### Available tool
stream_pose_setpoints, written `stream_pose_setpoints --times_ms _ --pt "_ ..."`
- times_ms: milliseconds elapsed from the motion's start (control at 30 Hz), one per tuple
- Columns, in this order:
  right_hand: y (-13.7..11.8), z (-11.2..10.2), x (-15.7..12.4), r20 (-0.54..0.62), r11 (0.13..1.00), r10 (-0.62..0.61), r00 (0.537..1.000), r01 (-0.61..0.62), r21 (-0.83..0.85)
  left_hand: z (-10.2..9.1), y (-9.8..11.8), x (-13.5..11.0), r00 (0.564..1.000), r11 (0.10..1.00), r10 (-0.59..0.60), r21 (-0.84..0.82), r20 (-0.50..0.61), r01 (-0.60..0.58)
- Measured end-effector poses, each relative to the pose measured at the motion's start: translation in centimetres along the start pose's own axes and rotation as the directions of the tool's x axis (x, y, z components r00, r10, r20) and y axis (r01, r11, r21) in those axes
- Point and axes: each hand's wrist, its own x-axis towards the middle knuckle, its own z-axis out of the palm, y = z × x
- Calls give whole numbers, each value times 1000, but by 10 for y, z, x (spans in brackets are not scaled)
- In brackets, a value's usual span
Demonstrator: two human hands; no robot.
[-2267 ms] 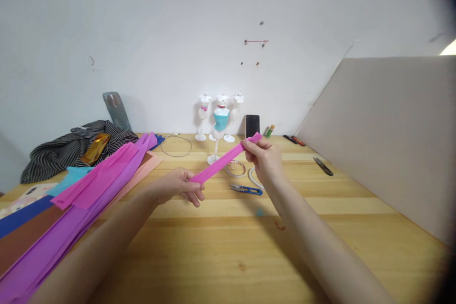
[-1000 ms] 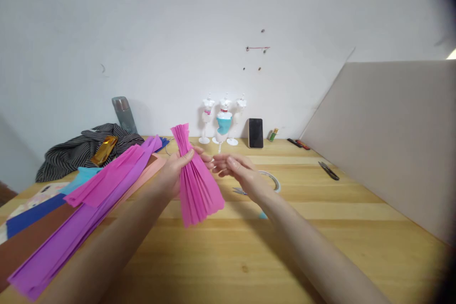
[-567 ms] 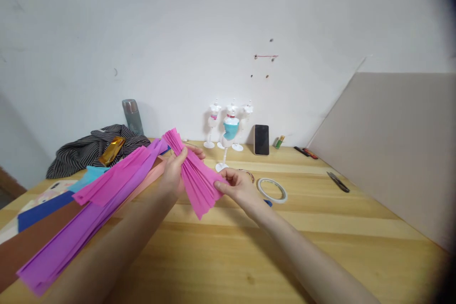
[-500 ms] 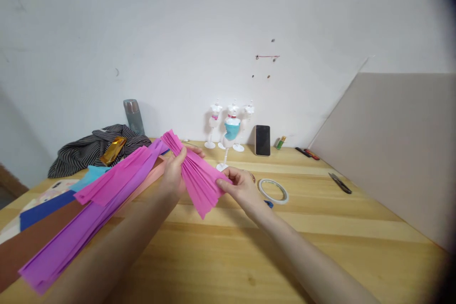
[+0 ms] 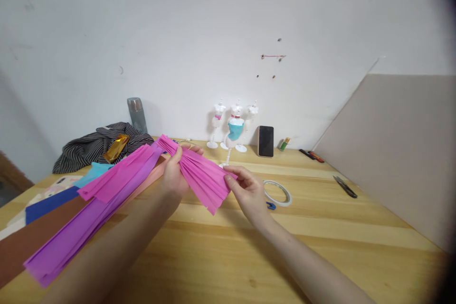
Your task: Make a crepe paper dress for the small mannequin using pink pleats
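A pleated sheet of pink crepe paper (image 5: 204, 178) is stretched between my hands above the wooden table. My left hand (image 5: 176, 173) is closed round its gathered middle, thumb on top. My right hand (image 5: 247, 190) pinches the right corner of the fanned-out end between thumb and fingers. Just behind the paper stands a small white dress form (image 5: 233, 140) wrapped in turquoise material. More pink paper (image 5: 114, 175) and long purple paper strips (image 5: 85, 223) lie left of my left hand. A roll of white tape (image 5: 278, 193) rests to the right of my right hand.
Behind stand more small white dress forms (image 5: 216, 121), a phone (image 5: 265, 141) and a little green bottle (image 5: 284, 144). Thread snips (image 5: 345, 186) lie at the right. Striped cloth (image 5: 85, 149) and a grey flask (image 5: 137, 115) are at the back left. Brown paper (image 5: 42, 235) covers the front left.
My right hand has drawn the paper's corner slightly right and up, spreading the pleats. My left hand keeps its hold. The whole view has shifted a little.
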Motion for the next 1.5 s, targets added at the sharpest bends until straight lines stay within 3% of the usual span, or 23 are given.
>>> stream_pose_setpoints --times_ms 133,300,600,767,900,1067,1300,1500 --pt "3 -1 0 30 998 11 999 -13 66 2 2 -1 1000 999 6 -52 1 -6" --pt "8 0 1 66 970 122 990 -133 206 8 5 -5 999 994 0 -107 40 4" --pt "-2 4 -1 221 802 315 923 -384 459 6 5 -3 999 995 9 -96 32 -6" --pt "6 9 -3 233 777 393 890 -456 435 4 5 -4 997 998 39 -41 73 -36" --pt "12 9 -3 231 815 364 902 -429 391 6 10 -4 997 999 7 -40 72 -4" --pt "5 6 -4 304 845 361 881 -447 293 7 7 -8 995 999 -29 -25 92 32" --pt "-7 5 -2 289 934 281 915 -330 138 2 -4 -12 976 997 -45 78 214 29" --pt "-5 5 0 195 950 288 937 -306 64 -4 -8 -12 979 977 -101 204 175 64"
